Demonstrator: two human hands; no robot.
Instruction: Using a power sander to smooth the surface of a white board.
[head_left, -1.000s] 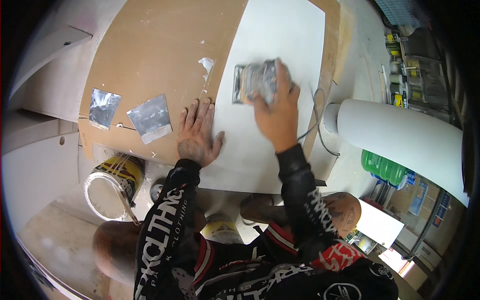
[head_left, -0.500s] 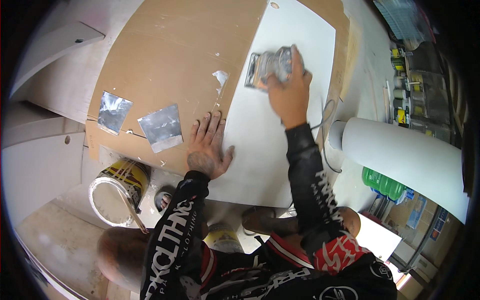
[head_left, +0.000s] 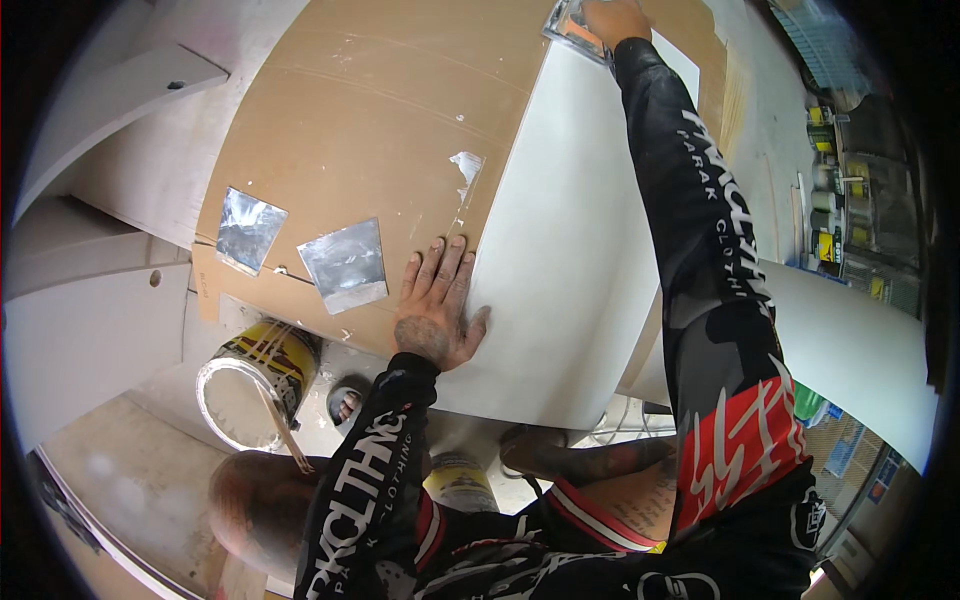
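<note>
A long white panel [head_left: 560,230] lies on brown cardboard [head_left: 400,110]. At the panel's far end, by the top edge of the picture, my right hand [head_left: 618,20] grips an electric palm sander [head_left: 575,32]. The sander's base rests on the panel near its far left corner, and its upper part is partly cut off by the picture edge. My left hand [head_left: 438,310] lies flat with fingers spread, across the panel's near left edge and the cardboard. Two metal scraper plates [head_left: 343,266] with white smears lie on the cardboard left of it.
An open paint can [head_left: 240,400] with a wooden stick [head_left: 285,425] across its rim stands at the lower left. White curved boards [head_left: 90,340] stand along the left. To the right are a large white cylinder [head_left: 850,340] and several small cans [head_left: 825,190].
My right arm has stretched away from me, carrying the sander from the panel's middle to its far end. My left hand stays flat in place; the view has shifted slightly.
</note>
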